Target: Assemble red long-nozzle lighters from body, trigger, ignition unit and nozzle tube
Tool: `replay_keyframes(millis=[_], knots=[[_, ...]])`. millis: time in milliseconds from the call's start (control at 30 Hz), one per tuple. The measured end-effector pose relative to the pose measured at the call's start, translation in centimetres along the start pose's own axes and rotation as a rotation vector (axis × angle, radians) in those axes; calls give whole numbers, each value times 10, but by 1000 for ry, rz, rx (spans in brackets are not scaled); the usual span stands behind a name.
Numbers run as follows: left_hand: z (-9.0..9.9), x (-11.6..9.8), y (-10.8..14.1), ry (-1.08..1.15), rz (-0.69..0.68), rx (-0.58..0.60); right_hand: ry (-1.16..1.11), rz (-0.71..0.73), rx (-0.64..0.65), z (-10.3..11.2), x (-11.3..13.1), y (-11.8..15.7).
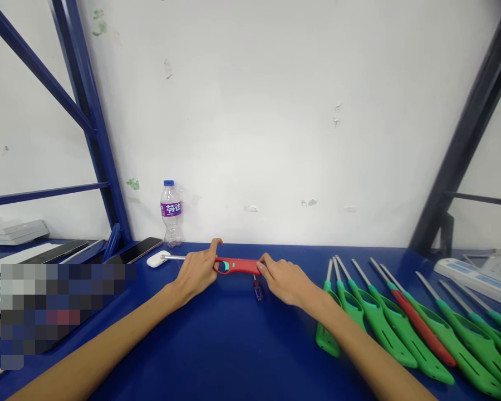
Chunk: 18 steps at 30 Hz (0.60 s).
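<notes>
A red lighter (pixel 245 266) with a green trigger is held level between my two hands, its metal tube pointing left. My left hand (pixel 198 272) is closed round the front of it near the trigger, with one finger raised. At the handle's right end, my right hand (pixel 287 279) pinches the lighter. A small screwdriver (pixel 258 291) with a dark, see-through handle lies on the blue table (pixel 234 345) just below the handle. Part of its shaft is hidden behind the lighter.
Several green lighters (pixel 379 323) and one red lighter (pixel 423 327) lie in a row at the right. A bottle (pixel 172 214), a white mouse (pixel 158 259) and a dark phone (pixel 142 250) stand or lie at the back left. A power strip (pixel 478 278) is far right.
</notes>
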State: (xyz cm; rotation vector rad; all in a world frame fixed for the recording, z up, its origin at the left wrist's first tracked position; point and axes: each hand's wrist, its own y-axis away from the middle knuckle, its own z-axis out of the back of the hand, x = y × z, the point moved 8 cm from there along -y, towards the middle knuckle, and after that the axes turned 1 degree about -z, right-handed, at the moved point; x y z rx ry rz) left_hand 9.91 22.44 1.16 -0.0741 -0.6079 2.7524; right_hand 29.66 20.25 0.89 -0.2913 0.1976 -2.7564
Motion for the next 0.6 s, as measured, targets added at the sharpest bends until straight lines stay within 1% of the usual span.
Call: replay_keyframes(millis=[100, 200, 367, 500, 600], knots=[[1, 2, 1, -19, 68, -12, 69, 42, 45, -1, 8, 5], [5, 1, 1, -32, 61, -27, 59, 70, 82, -4, 12, 8], [8, 0, 1, -36, 44, -41, 38, 61, 141, -13, 5, 5], [12, -12, 3, -14, -30, -93, 128, 52, 108, -14, -2, 2], [11, -18, 7, 7, -49, -92, 187, 34, 72, -8, -8, 0]])
